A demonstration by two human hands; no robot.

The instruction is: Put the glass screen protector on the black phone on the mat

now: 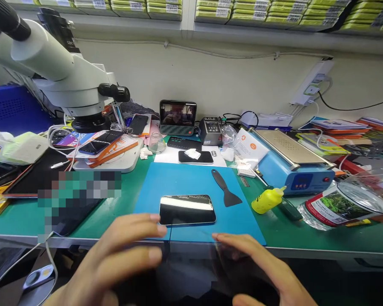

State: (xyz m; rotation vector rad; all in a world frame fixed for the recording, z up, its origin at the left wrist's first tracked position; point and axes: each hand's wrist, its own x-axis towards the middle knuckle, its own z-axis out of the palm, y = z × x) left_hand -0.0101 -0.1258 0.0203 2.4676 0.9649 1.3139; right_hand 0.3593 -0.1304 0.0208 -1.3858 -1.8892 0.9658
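Observation:
A phone with a glossy black screen and pale frame lies flat on the blue mat. My left hand is just in front of its left end, fingers stretched out and apart. In front of the mat's right side is my right hand, forefinger extended and thumb apart from it. A faint glassy sheen shows in the dark area between both hands; I cannot tell whether it is a clear sheet. A black plastic scraper rests on the mat, right of the phone.
A microscope overhangs the left side. A yellow bottle lies right of the mat, near a blue heating plate machine and a clear labelled jar. Behind the mat lies another phone on white paper.

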